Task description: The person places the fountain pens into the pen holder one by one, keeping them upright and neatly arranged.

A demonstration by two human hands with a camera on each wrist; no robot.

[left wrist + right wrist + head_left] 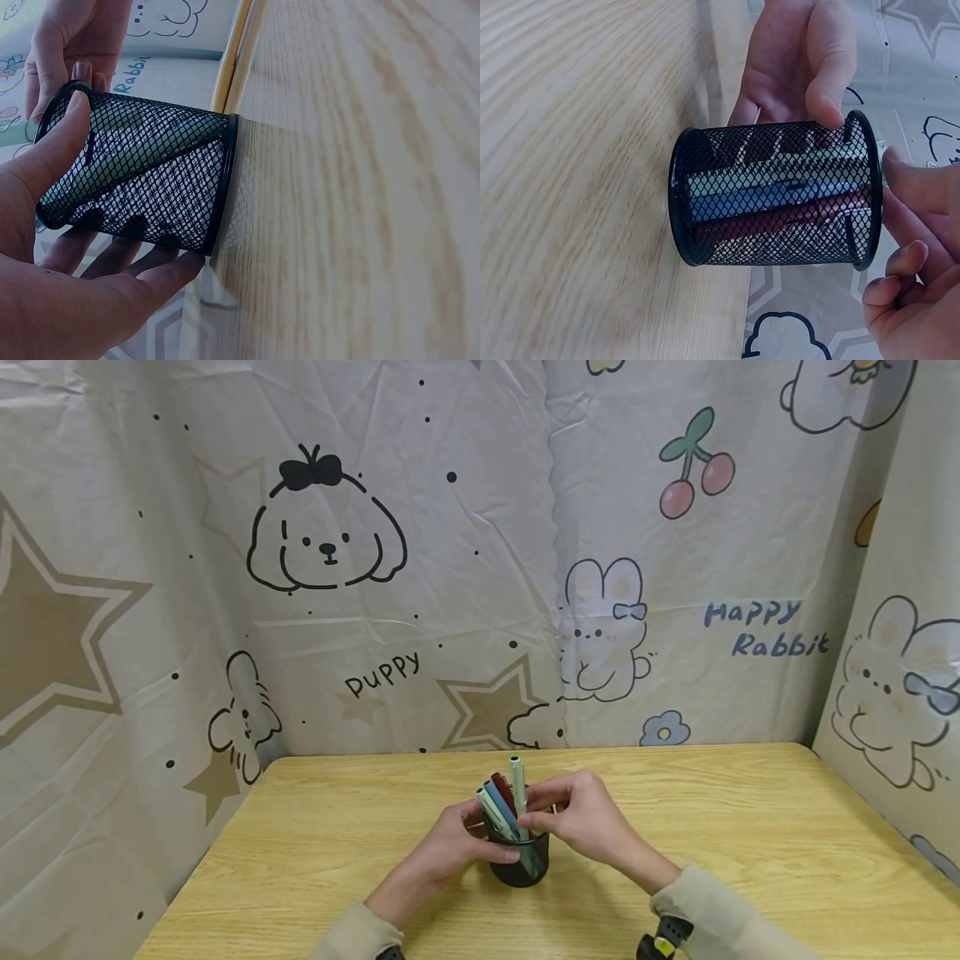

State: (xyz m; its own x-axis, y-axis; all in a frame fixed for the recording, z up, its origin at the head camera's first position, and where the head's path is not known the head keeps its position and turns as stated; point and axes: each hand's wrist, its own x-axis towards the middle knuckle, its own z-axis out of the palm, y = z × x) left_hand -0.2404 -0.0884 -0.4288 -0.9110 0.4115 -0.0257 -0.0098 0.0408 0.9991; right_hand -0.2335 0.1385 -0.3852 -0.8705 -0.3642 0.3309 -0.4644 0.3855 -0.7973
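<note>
A black mesh pen holder point(517, 870) stands upright on the wooden table. My left hand point(450, 847) grips it from the left, with the thumb near the rim and the other fingers behind the mesh point(161, 169). From the right, my right hand point(588, 818) pinches a light green pen point(517, 772) between thumb and fingers at the rim. That pen rises higher than the others, its lower part inside the holder. Leaning left in the same holder are a dark red pen point(501, 787), a blue pen point(495, 797) and another light green pen point(487, 807).
The table top point(337, 810) has light wood grain and ends at a straight back edge. Behind it hangs a pale curtain point(465, 593) printed with puppies, rabbits and stars. More printed cloth closes off the left and right sides.
</note>
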